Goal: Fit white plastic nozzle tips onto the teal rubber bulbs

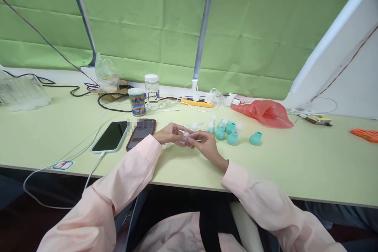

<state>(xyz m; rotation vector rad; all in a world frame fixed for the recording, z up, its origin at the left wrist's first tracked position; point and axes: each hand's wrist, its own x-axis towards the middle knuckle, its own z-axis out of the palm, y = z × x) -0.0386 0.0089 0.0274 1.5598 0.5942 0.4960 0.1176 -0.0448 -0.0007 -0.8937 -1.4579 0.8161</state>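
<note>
Head view. Two bare hands meet near the centre of the frame, just above the worktop [298, 161]. The fingers of the left hand [173, 134] and right hand [206, 145] close narrowly from opposite sides on a small whitish piece [186, 137]; its exact form is largely hidden from me. Right of centre stand teal bulbs [232, 138], some topped with translucent tips; the rightmost teal bulb [255, 138] is open and set apart. Loose translucent pieces [194, 126] lie behind the hands.

Likely faults: the piece, small and apparently smooth, could slip if pinched off-centre and be lost among its neighbours. A sideways sweep of the right hand could topple the rounded bulbs. The left wrist could nudge the red-cased phone [142, 132], and the left sleeve could snag the white cable [100, 162] that runs from the white-cased phone [110, 138] over the front edge.

Surface and room: the worktop is pale yellow-green. Along its back, left to right, are a clear bag [106, 73], a printed cup [138, 103], a white-lidded jar [152, 91], a yellow power strip [197, 103] and a red plastic bag [267, 114]. Creased green sheeting [132, 19] covers the upper frame.
</note>
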